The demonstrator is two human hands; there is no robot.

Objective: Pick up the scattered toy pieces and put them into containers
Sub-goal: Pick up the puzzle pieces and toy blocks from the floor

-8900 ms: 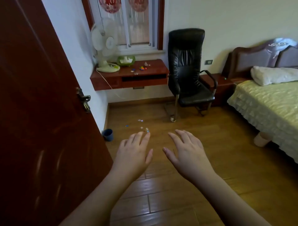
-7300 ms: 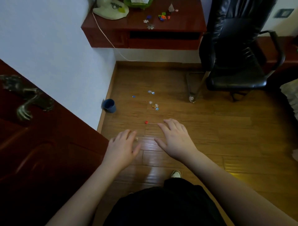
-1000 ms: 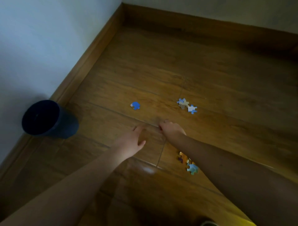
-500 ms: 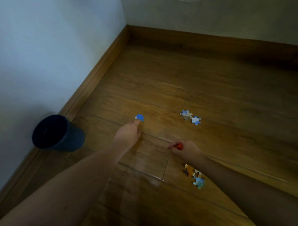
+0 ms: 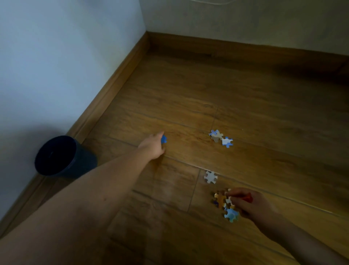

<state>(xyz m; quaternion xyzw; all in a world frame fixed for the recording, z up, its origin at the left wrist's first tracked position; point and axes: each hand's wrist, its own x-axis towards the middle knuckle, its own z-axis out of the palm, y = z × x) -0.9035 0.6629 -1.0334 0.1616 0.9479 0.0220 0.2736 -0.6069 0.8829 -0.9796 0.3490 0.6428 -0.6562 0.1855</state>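
Note:
Jigsaw pieces lie scattered on the wooden floor [image 5: 245,106]. My left hand [image 5: 153,146] reaches forward and its fingertips pinch a small blue puzzle piece [image 5: 164,139]. My right hand [image 5: 249,205], low on the right, holds a small red toy piece [image 5: 248,198] in its curled fingers, and its fingertips touch a cluster of puzzle pieces [image 5: 220,200] with a light blue piece [image 5: 231,215] at its near end. A white piece [image 5: 210,177] lies alone just beyond the cluster. Two joined pale and blue pieces [image 5: 221,138] lie farther out.
A dark blue cup [image 5: 62,157] stands against the left wall's wooden skirting board [image 5: 113,83], to the left of my left forearm. The room's corner is straight ahead. A white cable [image 5: 213,1] hangs at the top edge.
My left hand closed its fingers on the blue piece that it was only touching. My right hand, with the red piece, drew back to the cluster near me, which uncovered the white piece.

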